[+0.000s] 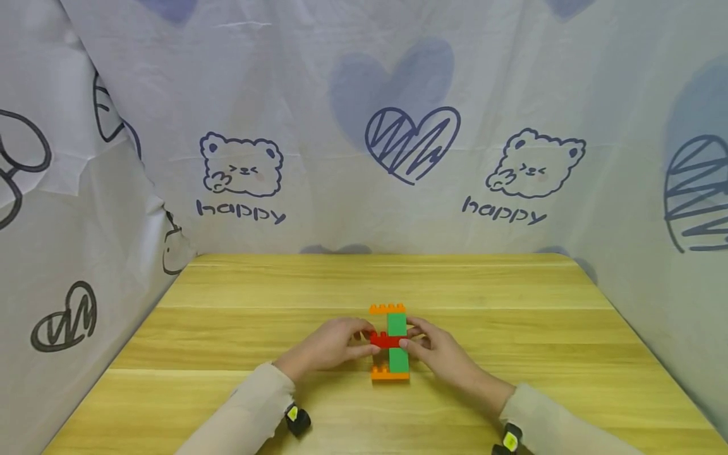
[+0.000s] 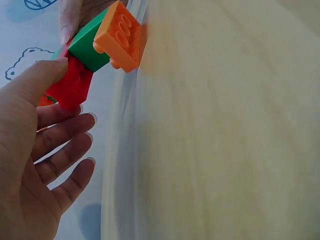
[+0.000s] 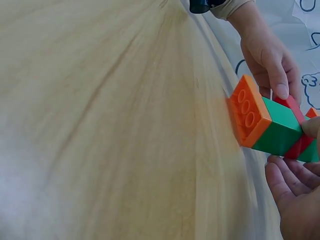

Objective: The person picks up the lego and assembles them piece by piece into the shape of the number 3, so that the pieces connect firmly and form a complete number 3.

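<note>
Both hands hold a stack of toy building bricks over the table. A red brick [image 1: 387, 342] forms its middle, with a green brick [image 1: 397, 324] above and another green brick [image 1: 399, 360] below. One orange brick [image 1: 388, 309] caps the top; a second orange brick [image 1: 390, 376] is at the bottom, its hollow underside showing in both wrist views. My left hand [image 1: 335, 344] pinches the red brick's left end between thumb and index finger, other fingers spread. On the opposite side, my right hand [image 1: 446, 357] grips the stack, thumb on the red brick's right end; its fingertips are partly hidden behind.
The wooden table [image 1: 239, 284] spreads out around the hands. A white cloth [image 1: 318, 189] printed with hearts and bears hangs behind it and along both sides. Each wrist wears a black strapped device, such as the left one [image 1: 297, 419].
</note>
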`<action>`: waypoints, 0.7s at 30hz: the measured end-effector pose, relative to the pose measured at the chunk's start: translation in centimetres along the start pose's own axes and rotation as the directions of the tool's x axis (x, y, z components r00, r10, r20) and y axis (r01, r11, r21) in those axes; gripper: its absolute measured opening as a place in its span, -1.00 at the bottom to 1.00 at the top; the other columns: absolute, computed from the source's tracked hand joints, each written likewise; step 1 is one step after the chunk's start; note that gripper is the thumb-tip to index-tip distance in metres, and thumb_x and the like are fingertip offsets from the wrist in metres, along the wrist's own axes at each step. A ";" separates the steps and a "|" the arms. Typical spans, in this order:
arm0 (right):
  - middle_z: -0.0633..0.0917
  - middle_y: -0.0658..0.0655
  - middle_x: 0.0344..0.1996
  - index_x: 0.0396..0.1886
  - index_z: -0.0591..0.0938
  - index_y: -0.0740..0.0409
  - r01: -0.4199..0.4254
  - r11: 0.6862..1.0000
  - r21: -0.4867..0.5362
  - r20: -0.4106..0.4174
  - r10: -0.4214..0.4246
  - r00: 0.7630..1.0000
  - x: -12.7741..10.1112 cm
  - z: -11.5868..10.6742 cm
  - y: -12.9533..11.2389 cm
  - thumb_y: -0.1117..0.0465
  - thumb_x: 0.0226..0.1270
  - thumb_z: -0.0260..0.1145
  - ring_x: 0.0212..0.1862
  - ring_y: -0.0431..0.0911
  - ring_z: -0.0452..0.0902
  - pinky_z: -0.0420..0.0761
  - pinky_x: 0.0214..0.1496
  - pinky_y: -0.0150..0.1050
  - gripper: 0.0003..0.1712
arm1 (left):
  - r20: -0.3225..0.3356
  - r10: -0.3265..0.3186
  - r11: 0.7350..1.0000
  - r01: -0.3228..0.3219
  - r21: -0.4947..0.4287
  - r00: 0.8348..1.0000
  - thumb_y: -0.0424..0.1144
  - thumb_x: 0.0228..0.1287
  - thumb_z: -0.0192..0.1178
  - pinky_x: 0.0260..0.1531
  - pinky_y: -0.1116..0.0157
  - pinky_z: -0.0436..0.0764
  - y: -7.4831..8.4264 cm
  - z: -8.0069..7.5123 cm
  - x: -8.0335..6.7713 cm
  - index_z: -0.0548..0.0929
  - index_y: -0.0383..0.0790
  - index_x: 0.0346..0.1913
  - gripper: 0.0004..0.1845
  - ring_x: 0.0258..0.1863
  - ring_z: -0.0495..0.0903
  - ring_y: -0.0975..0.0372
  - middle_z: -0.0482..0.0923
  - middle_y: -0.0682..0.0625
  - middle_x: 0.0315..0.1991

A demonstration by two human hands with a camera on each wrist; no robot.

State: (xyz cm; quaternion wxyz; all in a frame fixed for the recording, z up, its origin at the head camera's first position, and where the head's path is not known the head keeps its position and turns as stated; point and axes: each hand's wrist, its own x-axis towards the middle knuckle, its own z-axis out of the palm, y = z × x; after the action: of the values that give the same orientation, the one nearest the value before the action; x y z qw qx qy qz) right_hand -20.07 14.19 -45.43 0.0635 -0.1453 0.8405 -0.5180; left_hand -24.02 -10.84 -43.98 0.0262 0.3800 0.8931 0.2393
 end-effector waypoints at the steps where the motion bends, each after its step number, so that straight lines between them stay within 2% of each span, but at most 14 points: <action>1: 0.60 0.17 0.03 0.42 0.31 0.27 0.000 1.000 -0.011 -0.005 0.000 1.000 0.1 0.0 0.1 -0.04 0.40 0.28 -0.07 -0.08 0.61 0.64 -0.08 -0.25 -0.24 | 0.003 -0.003 1.000 0.003 -0.005 1.000 0.14 0.35 0.19 -0.29 0.38 0.56 -0.1 0.0 0.1 0.66 -0.10 0.04 -0.57 -0.30 0.53 0.37 0.64 0.11 -0.20; 5: 0.63 0.13 -0.02 0.41 0.33 0.30 -0.009 1.000 -0.025 -0.014 0.009 1.000 0.3 0.0 0.1 -0.03 0.39 0.30 -0.10 -0.10 0.59 0.63 -0.09 -0.27 -0.24 | 0.013 -0.011 1.000 0.012 -0.025 1.000 0.13 0.35 0.20 -0.28 0.37 0.56 -0.4 0.1 0.3 0.66 -0.10 0.02 -0.59 -0.29 0.54 0.36 0.64 0.13 -0.21; 15: 0.64 0.13 -0.07 0.39 0.35 0.31 -0.057 0.998 0.013 0.003 0.057 0.998 0.9 0.0 0.4 -0.04 0.40 0.28 -0.16 -0.09 0.63 0.61 -0.02 -0.12 -0.26 | 0.014 0.001 1.000 -0.001 -0.005 1.000 0.15 0.38 0.14 -0.30 0.38 0.54 -0.8 0.3 0.5 0.66 -0.09 0.03 -0.58 -0.33 0.51 0.40 0.62 0.17 -0.24; 21: 0.65 0.17 -0.05 0.39 0.33 0.31 -0.076 0.995 0.067 0.043 0.074 0.996 1.1 -0.1 0.6 -0.05 0.43 0.25 -0.19 -0.04 0.65 0.63 -0.03 -0.08 -0.27 | 0.010 0.032 0.999 -0.032 0.012 0.999 0.09 0.43 0.12 -0.15 0.35 0.58 -0.9 0.4 0.7 0.64 -0.12 0.07 -0.60 -0.22 0.57 0.37 0.65 0.14 -0.15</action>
State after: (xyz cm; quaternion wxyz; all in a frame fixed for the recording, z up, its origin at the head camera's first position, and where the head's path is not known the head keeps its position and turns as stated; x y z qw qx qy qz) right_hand -21.27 14.22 -45.90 0.1049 -0.1219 0.8257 -0.5406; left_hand -25.02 -10.69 -44.62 0.0244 0.3955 0.8882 0.2325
